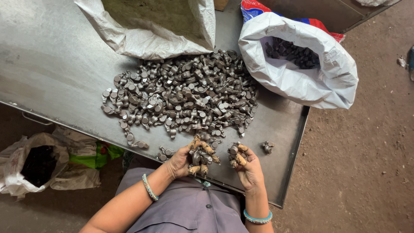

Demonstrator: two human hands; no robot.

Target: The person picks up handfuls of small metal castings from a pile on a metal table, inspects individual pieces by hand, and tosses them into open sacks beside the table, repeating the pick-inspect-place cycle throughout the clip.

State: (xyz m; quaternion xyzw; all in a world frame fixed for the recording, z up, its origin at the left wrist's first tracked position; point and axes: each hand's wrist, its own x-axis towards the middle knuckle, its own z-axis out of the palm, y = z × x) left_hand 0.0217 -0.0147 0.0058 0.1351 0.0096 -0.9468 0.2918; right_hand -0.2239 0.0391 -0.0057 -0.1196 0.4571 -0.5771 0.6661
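left hand is full of small metal forgings, right hand pinches one more, both near the bench edge. overfull grip, one could easily slip off onto the floor.

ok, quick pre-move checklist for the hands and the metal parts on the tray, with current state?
1. Left hand has a grip on metal parts: ok, several parts sit in the curled fingers.
2. Right hand has a part: ok, one part shows at the fingertips.
3. Pile of metal parts within the tray: ok, though a few strays lie close to the near edge.
4. White sack open and upright: ok, rim rolled back, dark parts inside.
5. Stray part near the right hand: ok, it lies apart on the tray.
6. Part quality: cannot tell, too small to see.
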